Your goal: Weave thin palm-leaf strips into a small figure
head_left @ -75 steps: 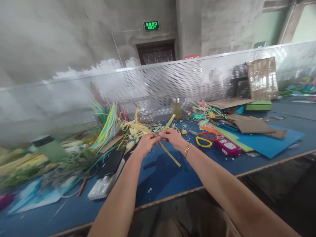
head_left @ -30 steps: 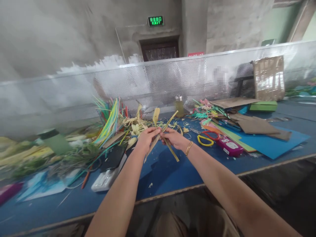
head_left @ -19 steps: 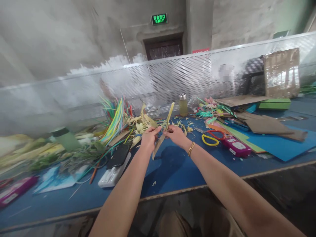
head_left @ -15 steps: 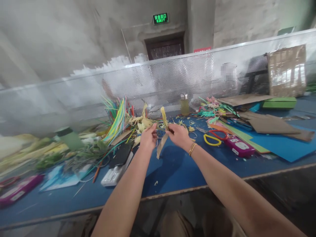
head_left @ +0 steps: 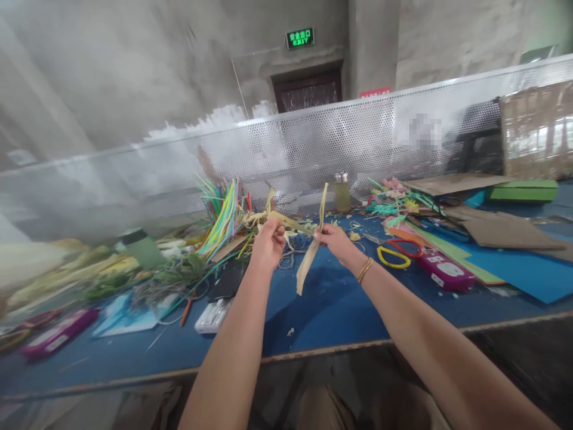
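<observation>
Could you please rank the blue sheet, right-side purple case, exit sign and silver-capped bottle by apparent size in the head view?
1. Blue sheet
2. Right-side purple case
Exit sign and bottle: too alike to rank.

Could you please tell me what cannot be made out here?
All in the head view:
Pale yellow strips: whether they join is hidden by the right hand.
White item: partly hidden by the left forearm.
Taped cardboard: cut off by the right edge.
Red sign: lettering too small and blurred.
</observation>
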### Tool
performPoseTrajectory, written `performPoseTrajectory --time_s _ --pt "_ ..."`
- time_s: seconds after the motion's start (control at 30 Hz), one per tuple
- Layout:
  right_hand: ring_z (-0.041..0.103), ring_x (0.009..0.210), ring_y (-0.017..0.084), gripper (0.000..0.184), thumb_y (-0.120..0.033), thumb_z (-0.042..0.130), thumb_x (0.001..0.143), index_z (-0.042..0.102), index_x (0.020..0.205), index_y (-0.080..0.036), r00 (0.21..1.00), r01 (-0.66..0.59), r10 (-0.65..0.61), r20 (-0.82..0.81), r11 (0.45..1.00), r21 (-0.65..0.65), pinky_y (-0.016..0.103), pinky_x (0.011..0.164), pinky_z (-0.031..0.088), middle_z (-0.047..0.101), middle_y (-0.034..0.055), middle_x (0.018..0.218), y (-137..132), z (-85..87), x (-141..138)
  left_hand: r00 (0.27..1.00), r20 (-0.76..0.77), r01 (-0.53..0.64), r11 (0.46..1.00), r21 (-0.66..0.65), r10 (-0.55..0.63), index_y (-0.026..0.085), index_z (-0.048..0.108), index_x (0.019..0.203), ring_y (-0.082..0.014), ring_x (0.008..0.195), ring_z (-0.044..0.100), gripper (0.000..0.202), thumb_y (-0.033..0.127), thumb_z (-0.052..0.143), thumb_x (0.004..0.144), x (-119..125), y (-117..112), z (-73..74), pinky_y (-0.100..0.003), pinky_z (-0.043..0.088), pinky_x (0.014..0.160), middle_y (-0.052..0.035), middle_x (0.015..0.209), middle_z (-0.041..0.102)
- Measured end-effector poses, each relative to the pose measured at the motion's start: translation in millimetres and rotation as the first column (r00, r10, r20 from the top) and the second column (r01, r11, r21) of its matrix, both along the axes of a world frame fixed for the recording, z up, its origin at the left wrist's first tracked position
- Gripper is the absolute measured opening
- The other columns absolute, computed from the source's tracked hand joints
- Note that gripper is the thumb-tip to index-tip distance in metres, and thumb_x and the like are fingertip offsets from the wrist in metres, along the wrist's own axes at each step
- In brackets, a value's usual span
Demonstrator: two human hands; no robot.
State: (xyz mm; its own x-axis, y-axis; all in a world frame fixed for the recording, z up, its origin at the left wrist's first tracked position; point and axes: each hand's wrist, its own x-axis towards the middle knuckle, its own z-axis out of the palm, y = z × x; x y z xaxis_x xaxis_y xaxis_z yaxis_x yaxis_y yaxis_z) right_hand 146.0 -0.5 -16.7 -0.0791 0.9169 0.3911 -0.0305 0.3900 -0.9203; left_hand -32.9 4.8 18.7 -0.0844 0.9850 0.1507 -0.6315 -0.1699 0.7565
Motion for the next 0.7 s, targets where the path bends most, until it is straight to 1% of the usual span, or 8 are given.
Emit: performPoseTrajectory --time_s 0.07,0.17,0.3,0.4,0.47,0.53,0.6,0.7 --pt "0.042 0.057 0.011 0.014 -0.032 0.064 0.068 0.058 0.070 -0.019 0.992 -0.084 0.078 -0.099 0.995 -0.055 0.026 0.058 0.033 0.050 -0.0040 0.059 -0.8 1.4 -1.1 0.993 -0.081 0.081 0.997 -0.004 -0.081 0.016 0.057 0.075 -0.0044 0.058 0.057 0.031 0.020 0.084 0.059 3.5 -2.8 -0.8 -0.011 0.040 0.044 0.0048 0.065 0.057" --pt "0.040 0.055 0.010 0.018 -0.033 0.069 0.063 0.058 0.067 -0.019 0.976 -0.159 0.138 -0.167 0.981 -0.115 0.026 0.056 0.032 0.049 -0.0040 0.056 -3.4 4.3 -1.9 0.985 -0.149 0.094 0.995 0.017 -0.091 0.016 0.053 0.071 -0.0044 0.057 0.057 0.035 0.017 0.085 0.056 6.2 -4.9 -2.5 -0.011 0.040 0.045 0.0055 0.063 0.056" --pt "0.040 0.054 0.010 0.020 -0.032 0.070 0.061 0.056 0.061 -0.018 0.971 -0.185 0.156 -0.183 0.971 -0.153 0.026 0.055 0.032 0.048 -0.0035 0.056 -7.3 7.0 -2.3 0.989 -0.143 0.055 0.996 0.067 -0.045 0.017 0.052 0.071 -0.0049 0.061 0.059 0.034 0.017 0.083 0.057 5.0 -4.6 -3.4 -0.012 0.039 0.045 0.0046 0.072 0.062" --pt "0.040 0.054 0.010 0.021 -0.033 0.069 0.063 0.054 0.060 -0.018 0.974 -0.188 0.168 -0.150 0.973 -0.136 0.026 0.055 0.032 0.048 -0.0030 0.056 -11.6 8.5 -3.0 0.990 -0.111 0.099 0.986 0.134 -0.085 0.017 0.054 0.074 -0.0075 0.074 0.063 0.030 0.017 0.081 0.060 5.2 -4.2 -3.5 -0.015 0.048 0.058 0.0002 0.093 0.069" --pt "0.040 0.054 0.010 0.024 -0.035 0.069 0.065 0.052 0.058 -0.019 0.977 -0.191 0.176 -0.120 0.974 -0.125 0.026 0.054 0.031 0.047 -0.0032 0.055 -14.4 9.4 -2.6 0.997 -0.068 0.039 0.989 0.144 -0.029 0.017 0.051 0.069 -0.0075 0.073 0.063 0.031 0.015 0.081 0.059 6.7 -3.1 -4.1 -0.017 0.049 0.063 0.0013 0.088 0.069" --pt "0.040 0.054 0.011 0.026 -0.038 0.068 0.068 0.052 0.059 -0.019 0.982 -0.184 0.178 -0.067 0.977 -0.109 0.026 0.054 0.031 0.047 -0.0029 0.055 -16.1 10.2 -1.2 0.996 -0.050 -0.063 0.992 0.113 0.069 0.017 0.048 0.066 -0.0053 0.062 0.059 0.033 0.015 0.081 0.059 8.3 -0.7 -5.5 -0.017 0.048 0.060 0.0048 0.071 0.063" --pt "0.041 0.056 0.011 0.026 -0.040 0.064 0.072 0.053 0.061 -0.019 0.988 -0.144 0.146 0.045 0.988 -0.046 0.027 0.055 0.031 0.048 -0.0024 0.057 -16.5 10.8 0.6 0.990 -0.027 -0.135 0.988 0.079 0.137 0.017 0.049 0.068 -0.0051 0.058 0.058 0.035 0.013 0.082 0.057 9.3 2.5 -7.5 -0.017 0.047 0.058 0.0062 0.066 0.061" --pt "0.042 0.057 0.012 0.022 -0.036 0.058 0.077 0.054 0.063 -0.019 0.939 0.006 -0.071 0.338 0.982 0.191 0.027 0.058 0.030 0.050 -0.0018 0.058 -16.8 12.2 1.1 0.972 0.003 -0.234 0.972 0.010 0.234 0.018 0.050 0.074 -0.0066 0.058 0.060 0.039 0.010 0.082 0.053 8.9 7.2 -10.9 -0.018 0.046 0.057 0.0065 0.064 0.061"
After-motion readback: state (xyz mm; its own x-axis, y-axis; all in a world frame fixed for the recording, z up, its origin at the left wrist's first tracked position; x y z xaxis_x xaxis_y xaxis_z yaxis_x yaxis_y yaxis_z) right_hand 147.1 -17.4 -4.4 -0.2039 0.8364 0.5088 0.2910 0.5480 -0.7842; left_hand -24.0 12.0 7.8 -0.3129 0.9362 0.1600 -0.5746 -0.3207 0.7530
